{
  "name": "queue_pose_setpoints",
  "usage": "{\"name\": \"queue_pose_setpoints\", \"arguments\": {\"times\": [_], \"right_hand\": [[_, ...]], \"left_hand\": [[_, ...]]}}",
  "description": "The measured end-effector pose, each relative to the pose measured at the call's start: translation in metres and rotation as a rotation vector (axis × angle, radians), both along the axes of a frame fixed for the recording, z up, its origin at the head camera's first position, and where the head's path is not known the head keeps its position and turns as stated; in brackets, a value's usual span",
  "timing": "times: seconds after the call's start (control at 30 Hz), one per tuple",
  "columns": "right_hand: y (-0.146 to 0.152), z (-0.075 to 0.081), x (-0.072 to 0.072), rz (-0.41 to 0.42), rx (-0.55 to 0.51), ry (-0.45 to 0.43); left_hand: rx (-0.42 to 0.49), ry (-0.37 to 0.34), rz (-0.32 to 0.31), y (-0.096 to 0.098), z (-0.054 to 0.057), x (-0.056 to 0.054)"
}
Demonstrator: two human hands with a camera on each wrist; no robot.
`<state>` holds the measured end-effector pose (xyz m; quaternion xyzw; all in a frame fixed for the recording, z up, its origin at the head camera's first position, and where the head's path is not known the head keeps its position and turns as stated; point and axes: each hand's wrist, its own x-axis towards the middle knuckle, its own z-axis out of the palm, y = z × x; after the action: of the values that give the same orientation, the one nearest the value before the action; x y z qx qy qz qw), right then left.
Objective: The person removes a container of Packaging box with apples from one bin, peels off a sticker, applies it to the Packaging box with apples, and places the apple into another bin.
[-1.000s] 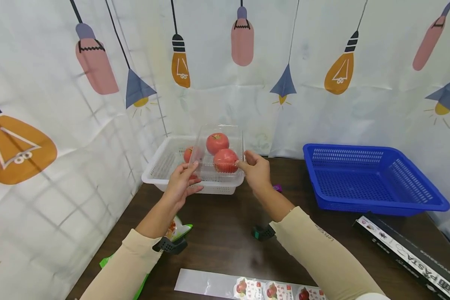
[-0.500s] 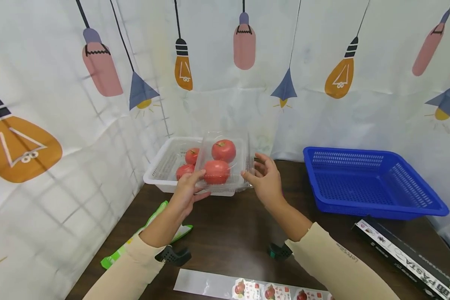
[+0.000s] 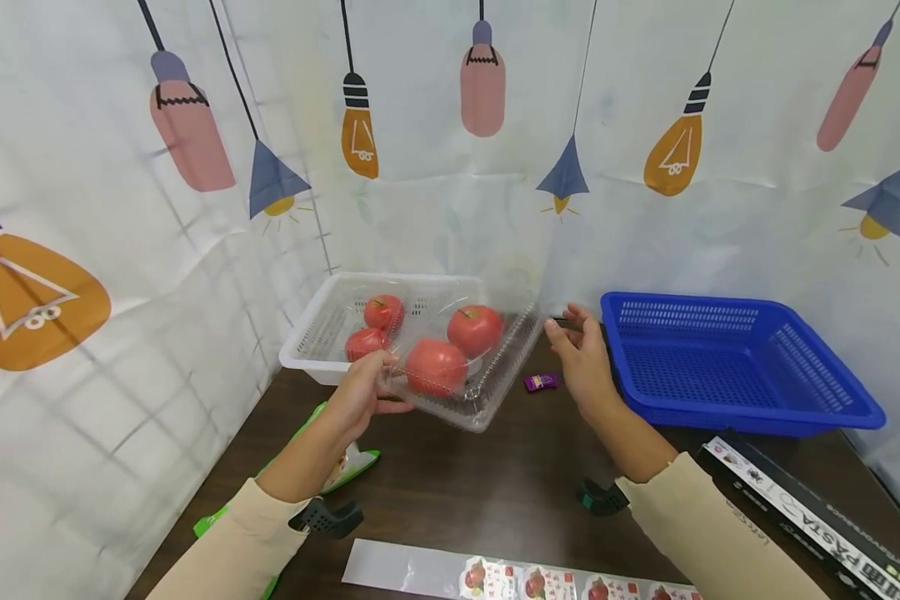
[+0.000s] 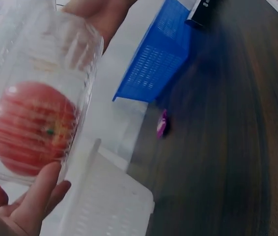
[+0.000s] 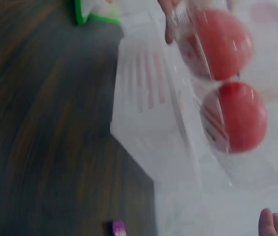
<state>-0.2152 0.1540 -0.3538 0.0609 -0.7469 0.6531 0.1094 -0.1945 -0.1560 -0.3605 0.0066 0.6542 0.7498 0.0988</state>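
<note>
My left hand [image 3: 360, 392] grips the near left corner of a clear plastic fruit box [image 3: 513, 350], with the thumb on top and fingers underneath. Two red apples [image 3: 437, 367] show inside it. The box is tilted in the air, partly in front of a white basket [image 3: 300, 363]. Two more apples [image 3: 384, 312] lie in that basket. My right hand [image 3: 585, 358] is raised to the right of the box, apart from it, its fingers loosely bent around nothing. In the left wrist view, one apple [image 4: 33, 129] shows through the ribbed plastic.
A blue basket [image 3: 705, 417] stands at the right, with a long black pasta box [image 3: 817, 517] before it. A small purple packet [image 3: 542, 382] lies on the dark table [image 3: 480, 492]. A sticker strip [image 3: 412, 568] lies in front, and a green-edged bag [image 3: 352, 467] under my left arm.
The fruit box has come toward me and tilted, its right side swinging out. My right hand has let go and moved right. My left hand keeps its grip.
</note>
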Motion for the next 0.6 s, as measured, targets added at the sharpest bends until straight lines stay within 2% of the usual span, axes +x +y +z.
{"name": "queue_pose_setpoints", "arguments": {"times": [0.1, 0.2, 0.37, 0.47, 0.6], "right_hand": [[0.013, -0.002, 0.002, 0.008, 0.079, -0.012], [0.023, -0.001, 0.005, 0.06, 0.123, -0.031], [0.038, 0.001, 0.008, 0.19, 0.084, -0.134], [0.047, -0.003, 0.012, 0.267, 0.091, -0.197], [0.058, -0.011, 0.02, 0.324, 0.2, -0.245]], "left_hand": [[-0.013, 0.002, -0.066, -0.003, -0.005, 0.001], [-0.008, 0.011, -0.126, -0.005, -0.01, 0.0], [-0.008, 0.057, -0.21, -0.003, -0.017, -0.003], [-0.018, 0.058, -0.243, -0.001, -0.021, -0.004], [-0.026, 0.056, -0.293, 0.002, -0.029, -0.008]]}}
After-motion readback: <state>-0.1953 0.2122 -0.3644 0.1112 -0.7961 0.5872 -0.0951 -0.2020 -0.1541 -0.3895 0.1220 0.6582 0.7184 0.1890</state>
